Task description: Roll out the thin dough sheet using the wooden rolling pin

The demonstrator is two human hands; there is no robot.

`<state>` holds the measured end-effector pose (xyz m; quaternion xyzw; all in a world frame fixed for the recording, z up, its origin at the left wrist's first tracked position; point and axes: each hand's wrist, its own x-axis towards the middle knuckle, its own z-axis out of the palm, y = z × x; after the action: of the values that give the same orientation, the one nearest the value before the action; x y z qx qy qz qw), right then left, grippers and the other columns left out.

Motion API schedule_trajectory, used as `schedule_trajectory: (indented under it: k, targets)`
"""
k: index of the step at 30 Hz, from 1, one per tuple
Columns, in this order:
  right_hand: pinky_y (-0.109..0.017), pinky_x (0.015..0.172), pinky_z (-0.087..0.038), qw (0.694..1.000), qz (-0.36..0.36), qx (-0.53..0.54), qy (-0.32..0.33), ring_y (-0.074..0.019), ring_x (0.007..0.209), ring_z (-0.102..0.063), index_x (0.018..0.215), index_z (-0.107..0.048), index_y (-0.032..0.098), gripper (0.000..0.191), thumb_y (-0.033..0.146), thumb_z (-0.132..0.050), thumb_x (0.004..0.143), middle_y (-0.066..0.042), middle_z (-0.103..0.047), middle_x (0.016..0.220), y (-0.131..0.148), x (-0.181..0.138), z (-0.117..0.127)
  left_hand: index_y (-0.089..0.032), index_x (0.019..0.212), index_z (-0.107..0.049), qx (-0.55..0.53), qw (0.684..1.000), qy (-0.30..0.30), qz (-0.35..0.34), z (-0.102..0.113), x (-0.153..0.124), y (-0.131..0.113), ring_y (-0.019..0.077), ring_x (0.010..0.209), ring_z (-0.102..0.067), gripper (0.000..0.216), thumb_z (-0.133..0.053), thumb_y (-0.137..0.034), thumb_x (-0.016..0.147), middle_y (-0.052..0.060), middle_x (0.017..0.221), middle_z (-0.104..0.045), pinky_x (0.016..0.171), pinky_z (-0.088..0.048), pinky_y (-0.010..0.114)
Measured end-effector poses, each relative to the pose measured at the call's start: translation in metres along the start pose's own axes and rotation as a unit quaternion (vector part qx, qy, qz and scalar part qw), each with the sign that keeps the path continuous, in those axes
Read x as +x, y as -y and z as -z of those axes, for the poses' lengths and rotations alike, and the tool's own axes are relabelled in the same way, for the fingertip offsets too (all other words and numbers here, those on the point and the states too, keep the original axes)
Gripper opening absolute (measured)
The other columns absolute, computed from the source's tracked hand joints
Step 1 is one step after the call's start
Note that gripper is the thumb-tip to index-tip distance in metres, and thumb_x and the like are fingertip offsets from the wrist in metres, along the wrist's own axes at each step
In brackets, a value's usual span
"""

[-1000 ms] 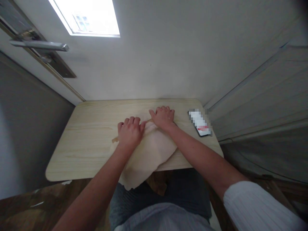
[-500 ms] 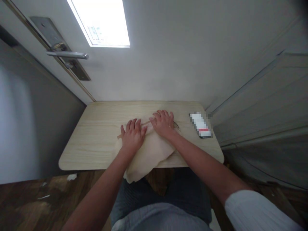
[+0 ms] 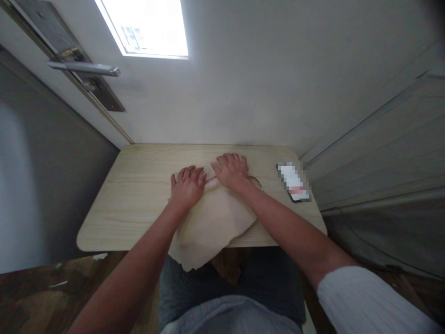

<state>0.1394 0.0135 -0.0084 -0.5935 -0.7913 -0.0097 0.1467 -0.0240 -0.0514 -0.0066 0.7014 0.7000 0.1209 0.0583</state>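
Note:
A cream-coloured cloth (image 3: 212, 222) lies on the table, its near end hanging over the front edge towards my lap. My left hand (image 3: 188, 185) rests palm down on the far left part of the cloth, fingers spread. To its right, my right hand (image 3: 230, 170) also presses flat on the cloth's far edge with fingers apart. A thin brownish strip (image 3: 210, 178) shows between the hands, mostly covered by them. Beside my right wrist a thin curved metal piece (image 3: 257, 181) pokes out; I cannot make out what it belongs to.
The pale wood-grain table (image 3: 118, 208) stands against a white door (image 3: 243, 93) with a bright window pane and a metal handle (image 3: 85, 68). A phone (image 3: 294, 182), its screen blurred out, lies at the table's right. A cable runs along the right wall.
Both hands have shifted slightly away from me and left, still flat on the cloth. The cloth's near end hangs a little lower and further left. The camera view has also tilted slightly.

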Motion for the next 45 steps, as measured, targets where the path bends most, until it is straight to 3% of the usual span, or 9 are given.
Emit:
schedule_trajectory:
  k: [9, 13, 17, 25, 30, 34, 45]
  targets:
    - [-0.051, 0.1, -0.033, 0.999, -0.007, 0.006, 0.048, -0.0322, 0.117, -0.05, 0.116, -0.067, 0.021, 0.053, 0.06, -0.038, 0.096, -0.013, -0.064, 0.124, 0.004, 0.029, -0.006, -0.029, 0.133, -0.057, 0.009, 1.0, 0.012, -0.008, 0.001, 0.023, 0.016, 0.0316, 0.136, -0.042, 0.051, -0.022, -0.048, 0.101, 0.009, 0.147, -0.051, 0.109, -0.028, 0.068]
    - [-0.051, 0.102, -0.033, 0.998, -0.013, 0.01, 0.058, -0.0319, 0.12, -0.049, 0.12, -0.065, 0.021, 0.051, 0.058, -0.039, 0.097, -0.013, -0.063, 0.127, 0.005, 0.027, -0.005, -0.028, 0.132, -0.058, 0.011, 1.0, 0.002, -0.012, 0.002, 0.02, 0.012, 0.0315, 0.135, -0.043, 0.049, -0.024, -0.046, 0.101, 0.009, 0.145, -0.053, 0.11, -0.027, 0.069]
    - [-0.052, 0.108, -0.026, 0.999, -0.003, 0.01, 0.031, -0.0307, 0.127, -0.045, 0.13, -0.059, 0.021, 0.048, 0.05, -0.035, 0.101, -0.013, -0.057, 0.138, -0.002, -0.009, 0.005, -0.026, 0.138, -0.053, 0.014, 0.999, -0.024, -0.029, 0.001, -0.008, -0.006, 0.0307, 0.138, -0.041, 0.05, -0.025, -0.046, 0.102, 0.009, 0.149, -0.05, 0.113, -0.024, 0.066]
    - [-0.056, 0.117, -0.012, 1.0, 0.021, 0.01, -0.004, -0.0292, 0.146, -0.026, 0.15, -0.036, 0.013, 0.059, 0.047, -0.033, 0.102, -0.015, -0.037, 0.156, -0.033, -0.124, 0.022, -0.025, 0.151, -0.038, 0.0, 0.993, -0.031, -0.111, -0.003, -0.098, -0.045, 0.0272, 0.146, -0.031, 0.054, -0.033, -0.046, 0.101, 0.006, 0.154, -0.044, 0.121, -0.012, 0.057]
    - [-0.055, 0.119, -0.009, 1.0, 0.022, 0.007, -0.016, -0.0272, 0.149, -0.021, 0.154, -0.029, 0.013, 0.061, 0.046, -0.032, 0.103, -0.015, -0.033, 0.158, -0.039, -0.155, 0.023, -0.024, 0.153, -0.033, -0.006, 0.99, -0.033, -0.139, -0.007, -0.118, -0.049, 0.0264, 0.146, -0.034, 0.059, -0.038, -0.048, 0.1, 0.008, 0.154, -0.044, 0.122, -0.011, 0.054]
    - [-0.056, 0.119, -0.009, 1.0, 0.018, 0.017, -0.013, -0.0282, 0.149, -0.022, 0.154, -0.029, 0.012, 0.063, 0.048, -0.033, 0.102, -0.015, -0.033, 0.158, -0.036, -0.134, 0.02, -0.025, 0.153, -0.033, 0.009, 0.992, -0.038, -0.119, -0.006, -0.099, -0.045, 0.0276, 0.146, -0.033, 0.058, -0.036, -0.049, 0.1, 0.007, 0.154, -0.044, 0.121, -0.012, 0.058]
    - [-0.056, 0.118, -0.012, 0.999, 0.002, 0.014, 0.032, -0.0304, 0.144, -0.031, 0.151, -0.038, 0.018, 0.063, 0.056, -0.027, 0.102, -0.011, -0.039, 0.156, -0.018, -0.027, 0.005, -0.029, 0.143, -0.049, 0.022, 0.998, -0.019, -0.056, -0.001, -0.009, -0.015, 0.0307, 0.144, -0.033, 0.054, -0.023, -0.052, 0.101, 0.006, 0.155, -0.043, 0.116, -0.019, 0.064]
